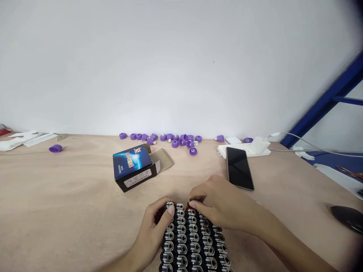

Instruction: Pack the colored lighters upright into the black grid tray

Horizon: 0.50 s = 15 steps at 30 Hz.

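Person's two hands at work on rows of black parts with silver metal fittings (187,241), which lie packed side by side on a plywood tabletop (70,189) and run out of view past the lower frame edge. The left hand (151,234) is curled at the far left corner of the rows, its thumb (170,210) resting on the end part; whether it grips that part cannot be told. The right hand (218,200) is closed in a pinch at the far end of the rows, with its fingertips (193,204) around a small dark part (190,201) that is largely hidden, just above a patch of red (187,207). Beyond the rows, toward the wall, stand an open blue printed cardboard box (134,166) and a scattered cluster of purple plastic caps (167,139) along the back edge of the tabletop, where it meets a white wall (170,68). Beyond and to the right of the rows lie a black smartphone (239,168), just beside the right hand, and a white power strip (244,150). A black computer mouse (347,218) sits well to the right. Wide bare tabletop extends to the left of the rows, with open room also between the rows and the mouse.
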Available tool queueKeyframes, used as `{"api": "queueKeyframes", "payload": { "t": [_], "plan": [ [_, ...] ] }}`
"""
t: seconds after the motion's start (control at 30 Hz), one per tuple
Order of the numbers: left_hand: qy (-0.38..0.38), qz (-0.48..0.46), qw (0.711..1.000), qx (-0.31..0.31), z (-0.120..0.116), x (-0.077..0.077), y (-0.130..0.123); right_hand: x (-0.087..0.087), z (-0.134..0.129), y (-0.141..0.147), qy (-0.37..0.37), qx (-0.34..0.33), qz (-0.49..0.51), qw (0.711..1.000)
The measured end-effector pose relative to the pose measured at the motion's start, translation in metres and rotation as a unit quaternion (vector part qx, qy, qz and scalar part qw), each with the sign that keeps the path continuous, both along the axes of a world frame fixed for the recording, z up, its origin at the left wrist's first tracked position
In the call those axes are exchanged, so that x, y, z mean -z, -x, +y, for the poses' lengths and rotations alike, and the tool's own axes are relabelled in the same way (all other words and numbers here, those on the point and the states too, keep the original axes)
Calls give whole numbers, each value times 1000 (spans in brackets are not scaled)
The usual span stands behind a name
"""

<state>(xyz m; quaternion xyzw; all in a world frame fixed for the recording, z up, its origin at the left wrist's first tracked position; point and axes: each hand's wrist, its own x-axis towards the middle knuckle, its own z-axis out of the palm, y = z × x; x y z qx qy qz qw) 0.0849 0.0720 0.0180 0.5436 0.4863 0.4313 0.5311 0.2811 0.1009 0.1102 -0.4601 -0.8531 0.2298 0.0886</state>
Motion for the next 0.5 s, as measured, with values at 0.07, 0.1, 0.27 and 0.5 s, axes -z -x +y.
{"api": "queueKeyframes", "payload": {
  "t": [0.07,0.1,0.27,0.5],
  "plan": [
    [0,-4,1000,-4,0,1,0,2,-1,1,5,9,15,1000],
    [1,-5,1000,-3,0,1,0,3,-1,2,12,15,27,999],
    [20,-5,1000,22,2,0,0,8,2,1,52,24,61,996],
    [12,-12,999,50,3,-5,-1,5,5,-2,62,38,83,994]
  ]
}}
